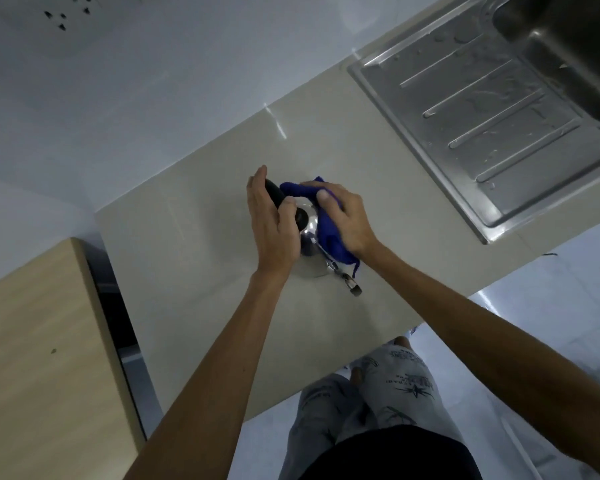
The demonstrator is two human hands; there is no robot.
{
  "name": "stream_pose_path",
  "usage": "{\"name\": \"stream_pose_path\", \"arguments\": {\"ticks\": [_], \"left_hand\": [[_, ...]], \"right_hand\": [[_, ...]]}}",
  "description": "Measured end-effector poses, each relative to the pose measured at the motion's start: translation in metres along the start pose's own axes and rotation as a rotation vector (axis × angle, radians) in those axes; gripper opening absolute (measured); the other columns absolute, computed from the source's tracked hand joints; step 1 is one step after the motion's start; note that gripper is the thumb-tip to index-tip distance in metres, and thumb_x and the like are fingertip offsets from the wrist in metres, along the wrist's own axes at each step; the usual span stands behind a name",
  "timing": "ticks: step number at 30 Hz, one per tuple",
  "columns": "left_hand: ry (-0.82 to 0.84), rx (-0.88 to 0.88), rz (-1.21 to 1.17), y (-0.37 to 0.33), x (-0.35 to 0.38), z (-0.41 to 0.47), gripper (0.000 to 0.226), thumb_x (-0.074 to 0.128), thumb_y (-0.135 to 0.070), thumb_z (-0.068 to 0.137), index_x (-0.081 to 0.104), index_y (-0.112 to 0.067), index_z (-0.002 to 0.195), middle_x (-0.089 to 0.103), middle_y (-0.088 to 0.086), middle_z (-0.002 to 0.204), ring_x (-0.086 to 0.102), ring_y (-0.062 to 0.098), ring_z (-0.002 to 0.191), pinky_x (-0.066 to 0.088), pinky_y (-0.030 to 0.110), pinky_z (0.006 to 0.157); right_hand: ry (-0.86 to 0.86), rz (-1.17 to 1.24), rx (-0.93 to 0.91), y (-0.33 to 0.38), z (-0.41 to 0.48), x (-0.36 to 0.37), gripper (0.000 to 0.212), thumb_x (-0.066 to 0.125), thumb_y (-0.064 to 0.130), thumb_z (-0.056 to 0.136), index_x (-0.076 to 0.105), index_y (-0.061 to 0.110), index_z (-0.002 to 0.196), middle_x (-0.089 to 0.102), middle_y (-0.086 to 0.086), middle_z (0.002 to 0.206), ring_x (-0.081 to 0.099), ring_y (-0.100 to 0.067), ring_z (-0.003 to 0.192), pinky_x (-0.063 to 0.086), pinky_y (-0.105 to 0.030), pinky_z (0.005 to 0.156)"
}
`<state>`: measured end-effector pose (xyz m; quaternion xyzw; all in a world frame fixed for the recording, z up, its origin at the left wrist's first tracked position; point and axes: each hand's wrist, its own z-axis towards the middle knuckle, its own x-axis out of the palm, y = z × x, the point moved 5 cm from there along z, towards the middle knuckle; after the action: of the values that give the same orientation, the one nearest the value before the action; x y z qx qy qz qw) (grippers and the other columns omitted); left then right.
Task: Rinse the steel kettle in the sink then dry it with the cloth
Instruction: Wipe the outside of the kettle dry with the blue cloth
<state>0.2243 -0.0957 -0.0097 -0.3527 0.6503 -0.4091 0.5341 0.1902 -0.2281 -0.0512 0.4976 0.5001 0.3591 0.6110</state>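
Drying now, by the look of it. Kettle [309, 237] out of the sink [568, 57] and standing on the counter [187, 237], right between the two hands. Wet drops on the sink's ridged metal part, well off past the right hand. So rinsing probably done, though hard to know for sure. Wiping not finished yet, most likely: much of the shiny steel left bare on the side near the left hand. Hard to tell which spots are wet or dry.

Left hand [271, 223] curled closed around the black handle [274, 195] on top of the kettle, thumb by the black knob [300, 216] of the lid. Holding the kettle steady, it seems. Left arm reaching straight up from the bottom of the view.

Right hand [343, 216] pressed flat over the blue cloth [326, 233], fingers bent around it, squeezing it against the kettle's side. Cloth bunched up under the palm, with a bit poking out past the fingertips and a bit hanging below the wrist. Right arm coming in at a slant from the lower right.

Spout [350, 287] sticking out below the right wrist, pointing toward the body. Cloth not on the spout. Left to do, at a guess: rub the bare side, the spout and the lid.
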Motion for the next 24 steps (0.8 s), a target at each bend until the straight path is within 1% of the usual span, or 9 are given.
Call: {"name": "stream_pose_path", "arguments": {"ticks": [2, 5, 7, 12, 15, 17, 19, 22, 24], "left_hand": [[-0.001, 0.01, 0.018, -0.002, 0.0, -0.002, 0.075, 0.035, -0.036, 0.088, 0.023, -0.011, 0.156, 0.026, 0.007, 0.165, 0.021, 0.022, 0.154, 0.024, 0.048, 0.124], [0.059, 0.05, 0.072, -0.002, -0.003, 0.0, 0.076, 0.032, -0.038, 0.087, 0.022, -0.009, 0.157, 0.025, 0.008, 0.165, 0.021, 0.023, 0.154, 0.023, 0.048, 0.125], [0.136, 0.09, 0.131, 0.0, -0.004, 0.007, 0.076, 0.031, -0.037, 0.089, 0.02, -0.006, 0.157, 0.023, 0.011, 0.166, 0.02, 0.024, 0.155, 0.021, 0.047, 0.126], [0.254, 0.116, 0.304, -0.002, -0.006, 0.012, 0.072, 0.026, -0.031, 0.093, 0.013, -0.006, 0.159, 0.013, 0.008, 0.169, 0.007, 0.019, 0.157, 0.007, 0.036, 0.128], [0.348, 0.231, 0.472, 0.002, -0.01, 0.023, 0.078, 0.014, -0.038, 0.089, 0.009, -0.003, 0.158, 0.008, 0.01, 0.17, 0.002, 0.019, 0.157, -0.002, 0.037, 0.128], [0.389, 0.275, 0.545, 0.006, -0.01, 0.029, 0.079, 0.01, -0.039, 0.089, 0.007, -0.001, 0.158, 0.006, 0.011, 0.17, 0.0, 0.021, 0.158, -0.003, 0.043, 0.128], [0.409, 0.295, 0.559, 0.007, -0.01, 0.03, 0.078, 0.009, -0.038, 0.09, 0.008, -0.001, 0.158, 0.005, 0.012, 0.17, 0.0, 0.023, 0.158, -0.004, 0.044, 0.128], [0.409, 0.317, 0.56, 0.005, -0.011, 0.029, 0.077, 0.01, -0.036, 0.09, 0.011, 0.0, 0.158, 0.006, 0.012, 0.169, 0.002, 0.023, 0.158, -0.004, 0.046, 0.128], [0.403, 0.318, 0.565, 0.004, -0.012, 0.03, 0.077, 0.01, -0.035, 0.089, 0.013, 0.0, 0.157, 0.009, 0.011, 0.169, 0.004, 0.023, 0.158, -0.004, 0.046, 0.128]], "right_hand": [[0.088, 0.165, 0.263, -0.012, 0.011, -0.006, 0.055, 0.044, 0.054, 0.1, 0.07, 0.006, 0.094, 0.067, -0.008, 0.079, 0.06, -0.015, 0.07, 0.046, -0.036, 0.076], [0.104, 0.114, 0.159, 0.012, -0.004, 0.002, 0.04, 0.035, 0.033, 0.108, 0.068, 0.017, 0.123, 0.069, -0.001, 0.122, 0.06, -0.014, 0.113, 0.04, -0.029, 0.103], [0.063, 0.133, 0.081, 0.014, -0.014, 0.006, 0.04, 0.032, 0.026, 0.109, 0.065, 0.019, 0.129, 0.064, 0.005, 0.131, 0.053, -0.012, 0.125, 0.034, -0.028, 0.111], [0.147, 0.194, 0.372, -0.036, 0.004, 0.0, 0.052, 0.038, 0.042, 0.1, 0.067, 0.006, 0.125, 0.071, -0.02, 0.113, 0.065, -0.039, 0.102, 0.045, -0.058, 0.101], [0.095, 0.169, 0.305, 0.003, -0.012, 0.007, 0.038, 0.036, 0.025, 0.106, 0.06, 0.015, 0.135, 0.063, 0.012, 0.124, 0.057, -0.014, 0.114, 0.04, -0.028, 0.108], [0.021, 0.117, 0.157, 0.016, -0.027, 0.012, 0.038, 0.036, 0.02, 0.106, 0.054, 0.02, 0.139, 0.058, 0.012, 0.134, 0.049, -0.008, 0.123, 0.032, -0.016, 0.107], [0.033, 0.129, 0.185, -0.001, -0.024, 0.015, 0.035, 0.036, 0.023, 0.106, 0.058, 0.023, 0.133, 0.063, 0.013, 0.127, 0.055, -0.008, 0.117, 0.038, -0.018, 0.102], [0.112, 0.301, 0.435, -0.052, -0.004, 0.007, 0.03, 0.04, 0.029, 0.104, 0.068, 0.025, 0.114, 0.072, 0.007, 0.092, 0.066, -0.011, 0.082, 0.052, -0.027, 0.08], [0.11, 0.255, 0.408, -0.038, -0.002, 0.01, 0.034, 0.037, 0.026, 0.103, 0.067, 0.028, 0.119, 0.069, 0.004, 0.109, 0.065, -0.02, 0.102, 0.049, -0.037, 0.097]]}}
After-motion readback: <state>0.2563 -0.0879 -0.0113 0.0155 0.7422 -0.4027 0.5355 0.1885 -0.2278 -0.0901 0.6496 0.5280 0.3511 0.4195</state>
